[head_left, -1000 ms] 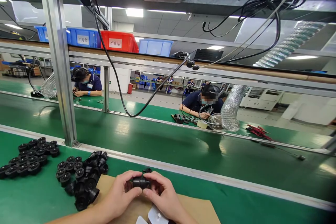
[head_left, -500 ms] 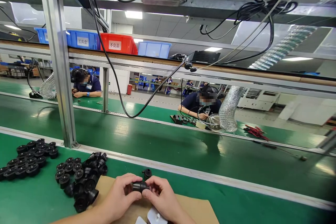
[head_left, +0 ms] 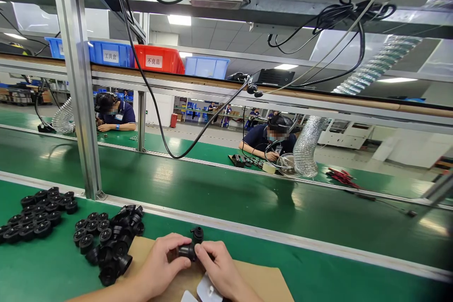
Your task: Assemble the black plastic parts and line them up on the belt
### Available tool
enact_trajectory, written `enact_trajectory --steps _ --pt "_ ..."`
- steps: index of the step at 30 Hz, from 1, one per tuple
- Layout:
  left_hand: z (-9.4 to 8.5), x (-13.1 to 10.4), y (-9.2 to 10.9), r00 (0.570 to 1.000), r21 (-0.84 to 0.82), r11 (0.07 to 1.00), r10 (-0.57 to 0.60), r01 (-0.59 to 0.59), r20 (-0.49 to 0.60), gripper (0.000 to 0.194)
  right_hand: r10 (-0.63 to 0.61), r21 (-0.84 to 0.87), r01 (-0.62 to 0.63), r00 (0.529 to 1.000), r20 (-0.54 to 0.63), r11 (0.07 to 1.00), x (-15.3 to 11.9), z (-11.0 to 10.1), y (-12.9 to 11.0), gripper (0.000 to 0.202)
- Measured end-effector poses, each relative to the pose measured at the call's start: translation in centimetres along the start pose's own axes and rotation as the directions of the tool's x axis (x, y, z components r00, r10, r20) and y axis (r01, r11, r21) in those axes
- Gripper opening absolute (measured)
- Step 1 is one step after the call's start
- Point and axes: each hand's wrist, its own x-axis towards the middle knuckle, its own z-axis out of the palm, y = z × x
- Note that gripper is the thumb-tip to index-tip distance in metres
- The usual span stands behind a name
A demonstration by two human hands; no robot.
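Note:
My left hand curls its thumb and fingers around a short black cylindrical plastic part. At the part's right end, my right hand is closed with thumb and fingertips against it; its lower fingers are partly hidden. Just behind the hands stands a similar black part with a side nozzle. Beneath them lies a sheet of brown cardboard. Two white flat pieces, one of them a plate with a small knob, show at the bottom edge by my right wrist.
Left of the cardboard lies a pile of black plastic fittings, with several round black caps farther left. An aluminium post rises from the green bench. A black cable hangs ahead. Two people work across the green belt.
My right hand has shifted slightly, its fingers now more folded and covering more of the part's right end. My left hand keeps its hold. The view has moved slightly.

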Motion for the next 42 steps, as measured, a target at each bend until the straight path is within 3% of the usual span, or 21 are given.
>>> enact_trajectory --steps 3,6,10,14,20,24,30,33,40,42 --pt "0.0 0.4 -1.1 0.998 -0.086 0.995 -0.052 0.049 -0.042 0.039 0.024 0.109 -0.027 0.999 0.032 0.994 -0.2 0.0 -0.1 0.032" --pt "-0.1 0.6 -1.2 0.998 -0.112 0.992 -0.057 0.054 -0.025 0.039 0.071 0.191 -0.080 0.996 0.056 0.978 -0.4 0.2 0.1 0.048" --pt "-0.1 0.2 0.2 1.000 -0.014 1.000 -0.008 0.008 -0.008 0.037 0.091 0.164 -0.097 0.995 0.044 0.982 -0.3 0.3 0.1 0.030" --pt "-0.1 -0.2 0.6 0.991 0.039 0.990 0.134 -0.134 0.020 0.038 0.093 0.152 -0.098 0.995 0.044 0.984 0.0 0.2 -0.2 0.041" --pt "-0.2 -0.1 -0.9 0.997 0.086 0.995 0.057 -0.052 -0.057 0.035 0.122 0.217 -0.124 0.992 0.023 0.968 0.3 0.2 -0.1 0.044" --pt "-0.3 -0.1 -0.6 0.974 0.095 0.970 0.225 -0.222 -0.021 0.043 0.130 0.219 -0.126 0.992 -0.004 0.968 0.4 0.3 0.3 0.040" --pt "-0.5 0.1 -1.0 0.985 0.168 0.974 0.163 -0.152 -0.052 0.042 0.153 0.223 -0.142 0.988 -0.035 0.964 0.3 0.5 0.2 0.033" --pt "-0.4 0.3 -1.5 0.978 0.218 0.960 0.196 -0.176 -0.074 0.053 0.155 0.212 -0.143 0.987 -0.042 0.967 0.3 0.6 -0.1 0.028" --pt "0.1 0.1 -1.1 0.986 0.294 0.941 0.161 -0.165 0.039 0.081 0.219 0.185 -0.197 0.969 -0.111 0.963 0.4 1.1 0.5 0.028" --pt "-0.4 0.2 0.0 0.983 0.358 0.917 0.153 -0.178 0.096 0.075 0.236 0.169 -0.212 0.961 -0.143 0.963 0.4 1.1 1.1 0.033"
